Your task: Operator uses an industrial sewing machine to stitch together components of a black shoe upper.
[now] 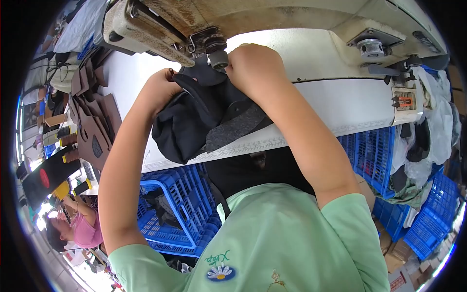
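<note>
A sewing machine point(272, 14) spans the top of the view, with a small round roller point(218, 59) at its sewing head. Below that roller lies a bunched black fabric piece point(182, 126) with a speckled dark grey strip point(233, 131) along its near side. My left hand point(163, 90) is closed, pinching the black fabric at its left edge. Just right of the roller, my right hand point(255, 65) is closed with curled fingers at the fabric's far right edge; its fingertips are partly hidden. The needle point cannot be made out.
Brown cut pieces point(92, 126) are stacked on the left. A blue plastic crate point(180, 209) stands below the white table point(340, 104), and another blue crate point(369, 153) is on the right. At far left, a person in pink point(85, 228) sits nearby.
</note>
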